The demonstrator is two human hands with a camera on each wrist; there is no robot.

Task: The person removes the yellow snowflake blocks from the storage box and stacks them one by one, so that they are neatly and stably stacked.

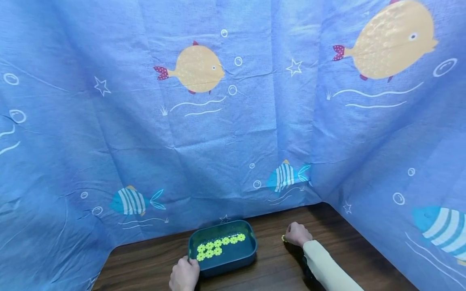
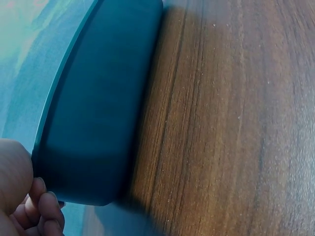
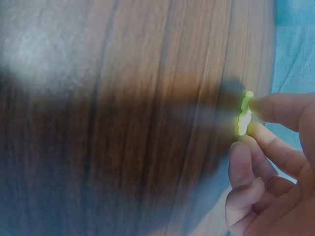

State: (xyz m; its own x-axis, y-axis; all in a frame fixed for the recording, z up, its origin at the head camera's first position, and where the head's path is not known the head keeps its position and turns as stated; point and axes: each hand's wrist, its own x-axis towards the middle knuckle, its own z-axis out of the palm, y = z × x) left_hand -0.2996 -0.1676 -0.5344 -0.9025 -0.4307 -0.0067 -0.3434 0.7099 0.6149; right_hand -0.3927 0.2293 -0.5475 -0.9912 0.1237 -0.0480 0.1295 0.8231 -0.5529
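A dark teal tray (image 1: 228,267) with raised walls stands on the wooden table. Several yellow-green flower-shaped pieces (image 1: 225,241) lie inside it in two rows, toward its left and far side. My left hand (image 1: 185,275) grips the tray's near left corner; in the left wrist view its thumb is at the rim and the curled fingers (image 2: 51,209) are against the outer wall. To the right of the tray, my right hand (image 1: 298,234) pinches one yellow-green flower piece (image 3: 244,115) by its edge, close to the tabletop. Whether that piece touches the wood I cannot tell.
The brown wood-grain table (image 1: 271,258) reaches back to a blue fish-print cloth (image 1: 225,161), which hangs behind it and along both sides. A shadow of the right hand and arm falls across the wood.
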